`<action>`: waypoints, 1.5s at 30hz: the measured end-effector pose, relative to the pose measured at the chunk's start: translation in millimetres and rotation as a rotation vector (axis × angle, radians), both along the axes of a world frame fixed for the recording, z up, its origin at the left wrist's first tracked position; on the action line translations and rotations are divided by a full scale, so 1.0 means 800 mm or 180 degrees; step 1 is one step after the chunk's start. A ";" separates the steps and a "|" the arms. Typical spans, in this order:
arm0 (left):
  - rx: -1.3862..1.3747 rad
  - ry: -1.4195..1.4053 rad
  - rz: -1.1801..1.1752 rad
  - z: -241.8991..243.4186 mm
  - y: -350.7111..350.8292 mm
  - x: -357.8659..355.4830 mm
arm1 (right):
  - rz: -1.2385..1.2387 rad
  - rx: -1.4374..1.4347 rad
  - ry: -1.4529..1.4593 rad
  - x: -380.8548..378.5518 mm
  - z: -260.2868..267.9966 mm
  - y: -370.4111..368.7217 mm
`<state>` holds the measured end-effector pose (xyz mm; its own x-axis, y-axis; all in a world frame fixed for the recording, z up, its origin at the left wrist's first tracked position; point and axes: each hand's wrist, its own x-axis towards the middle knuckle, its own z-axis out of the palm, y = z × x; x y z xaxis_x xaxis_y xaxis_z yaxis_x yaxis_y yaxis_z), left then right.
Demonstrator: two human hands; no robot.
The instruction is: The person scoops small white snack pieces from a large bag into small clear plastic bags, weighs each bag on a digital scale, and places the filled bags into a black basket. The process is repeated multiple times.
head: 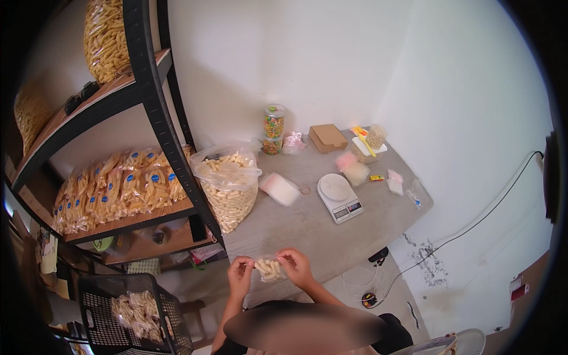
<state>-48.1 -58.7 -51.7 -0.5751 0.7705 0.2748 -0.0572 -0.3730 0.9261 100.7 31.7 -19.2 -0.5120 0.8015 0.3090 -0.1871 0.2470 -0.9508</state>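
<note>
Between my two hands is a small clear plastic bag [269,269] filled with pale, finger-shaped snack pieces. My left hand [240,276] pinches its upper left corner, while my right hand [296,266] pinches the upper right one. The bag is held at the near edge of the grey table [284,230]. Beyond my left hand, a large clear bag [228,191] full of similar pale snacks stands with its top loose. A white digital kitchen scale [339,197] sits farther off to the right, its round platform bare. A stack of flat plastic bags [280,189] lies between them.
Black metal shelving [153,102] on the left holds many packed snack bags [133,182]. A black plastic basket [120,301] with filled bags stands lower left. Candy jars [274,128], a cardboard box [328,137] and a yellow spoon [367,145] are at the back. A cable [466,230] runs along the right wall.
</note>
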 end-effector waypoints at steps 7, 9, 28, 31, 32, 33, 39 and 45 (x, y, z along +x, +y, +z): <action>0.0038 0.0075 0.0409 0.002 -0.003 0.013 | -0.0015 0.0137 -0.0290 0.000 0.008 -0.004; -0.0062 0.0173 0.0537 0.004 -0.007 0.015 | 0.0087 0.0030 -0.0319 -0.001 0.011 -0.006; -0.0272 0.0437 0.1345 0.015 -0.091 0.008 | 0.1076 0.0489 -0.0514 -0.058 0.018 -0.043; -0.0334 0.0427 0.1120 0.016 -0.109 -0.001 | 0.1129 0.0504 -0.0476 -0.068 0.016 -0.055; -0.0426 0.0538 0.1135 0.017 -0.114 -0.003 | 0.1166 0.0471 -0.0450 -0.071 0.015 -0.058; -0.0475 0.0596 0.1121 0.018 -0.118 -0.005 | 0.1195 0.0409 -0.0404 -0.073 0.015 -0.060; -0.0430 0.0863 0.1476 0.030 -0.140 -0.021 | 0.1519 0.0795 -0.0386 -0.096 0.016 -0.079; -0.0382 0.1078 0.1625 0.047 -0.162 -0.043 | 0.1490 0.0887 -0.0384 -0.122 0.029 -0.103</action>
<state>-82.4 -188.5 -13.8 -0.7751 0.4582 0.4350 0.4051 -0.1679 0.8987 3.4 -50.8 4.1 -0.8387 0.3763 0.3937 -0.2310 0.4087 -0.8829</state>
